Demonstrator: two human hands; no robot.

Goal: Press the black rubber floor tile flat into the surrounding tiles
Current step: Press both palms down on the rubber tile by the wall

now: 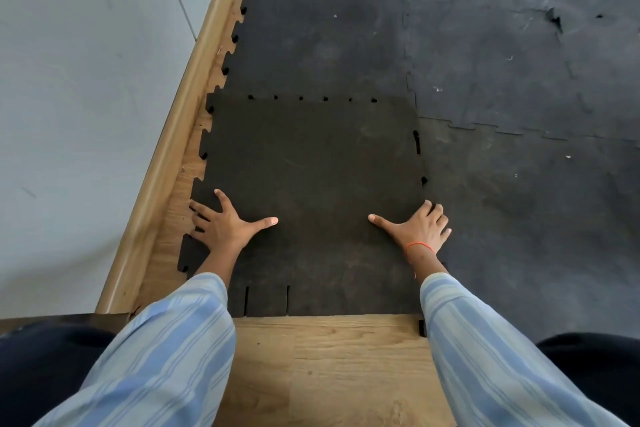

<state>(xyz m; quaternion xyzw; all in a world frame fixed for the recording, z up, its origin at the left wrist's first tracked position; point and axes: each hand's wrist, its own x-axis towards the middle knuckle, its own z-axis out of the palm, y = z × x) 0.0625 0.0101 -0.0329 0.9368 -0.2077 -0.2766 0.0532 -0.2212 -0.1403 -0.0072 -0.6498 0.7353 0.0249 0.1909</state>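
Tile (311, 177) lies centre frame, among the surrounding tiles (346, 28). Our left hand (225, 224) and right hand (419, 229) press flat, fingers spread, on its near corners. Gaps show along top and right seams; seating unfinished, we judge.

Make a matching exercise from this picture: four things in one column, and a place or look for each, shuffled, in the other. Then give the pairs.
Things:
1. left hand
2. right hand
3. black tile
4. wood floor

Places or looks:
A. bare and tan, at the near edge, between the sleeves
B. flat on the tile's edge near the wall, fingers spread
C. under both palms, small gaps showing along its far seam
D. on the seam with the neighbouring tile, an orange thread on the wrist

Pairs: 1-B, 2-D, 3-C, 4-A
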